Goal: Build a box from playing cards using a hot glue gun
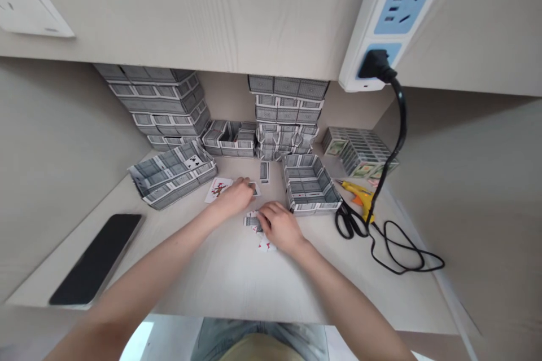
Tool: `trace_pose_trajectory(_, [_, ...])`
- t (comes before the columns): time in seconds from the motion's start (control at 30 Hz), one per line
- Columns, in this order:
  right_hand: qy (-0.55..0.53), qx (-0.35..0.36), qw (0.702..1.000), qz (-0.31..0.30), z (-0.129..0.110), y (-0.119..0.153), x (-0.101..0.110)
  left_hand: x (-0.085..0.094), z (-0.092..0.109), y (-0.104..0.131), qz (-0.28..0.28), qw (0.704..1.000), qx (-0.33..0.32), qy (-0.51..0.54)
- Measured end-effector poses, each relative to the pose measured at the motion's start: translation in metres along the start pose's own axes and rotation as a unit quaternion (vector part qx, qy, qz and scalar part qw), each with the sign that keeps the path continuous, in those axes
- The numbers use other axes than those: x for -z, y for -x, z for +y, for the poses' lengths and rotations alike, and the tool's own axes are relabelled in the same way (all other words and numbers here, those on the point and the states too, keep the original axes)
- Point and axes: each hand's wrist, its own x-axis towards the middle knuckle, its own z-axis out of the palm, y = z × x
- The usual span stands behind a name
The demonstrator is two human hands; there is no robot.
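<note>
From where I steer, I take the open card tray (pixel 313 203) as my landmark; it stands on the pale tabletop (pixel 212 282), built of grey-backed playing cards. Nearest me, the wearer's jeans (pixel 207 341) show below the table edge. A black slab (pixel 95 259), like a phone, lies well to the tray's left and nearer me.

Loose red-marked cards (pixel 266 245) lie left of the tray and nearer me. Just beyond them, my right hand (pixel 277 223) bends its fingers over a small cluster of folded card pieces (pixel 251 221), touching it; I can't tell whether anything is pinched. Right of the tray are black-handled scissors (pixel 345 225), with a yellow glue gun (pixel 359 194) beside them.

My left hand (pixel 241 194), left of the tray, has its fingers curled down at a small card piece (pixel 256 187); its grip is hidden from me. A joker card (pixel 219 187) lies just beside that hand, farther from the tray. A single grey-backed card (pixel 265 172) sits between hand and tray, a bit farther back. A longer card tray (pixel 182 186) stands farther left, angled.

Behind the landmark rises a tall card stack (pixel 288 113); left of that come a low card box (pixel 231 152) and another tall stack (pixel 161 107).
</note>
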Motion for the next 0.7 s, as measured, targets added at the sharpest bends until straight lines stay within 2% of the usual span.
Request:
trace_pose_trajectory(0.3, [0.009,-0.005,1.0,-0.021,-0.005,0.0,0.004,-0.011,-0.004,-0.001,0.05,0.998,-0.042,-0.02])
trace_pose_trajectory(0.5, [0.001,-0.009,1.0,-0.019,-0.004,0.0,0.003,-0.012,0.0,-0.009,0.052,0.998,-0.034,-0.024])
trace_pose_trajectory(0.7, [0.0,-0.007,1.0,-0.018,-0.002,0.0,0.003,-0.014,0.0,-0.009,0.076,0.996,0.007,-0.043])
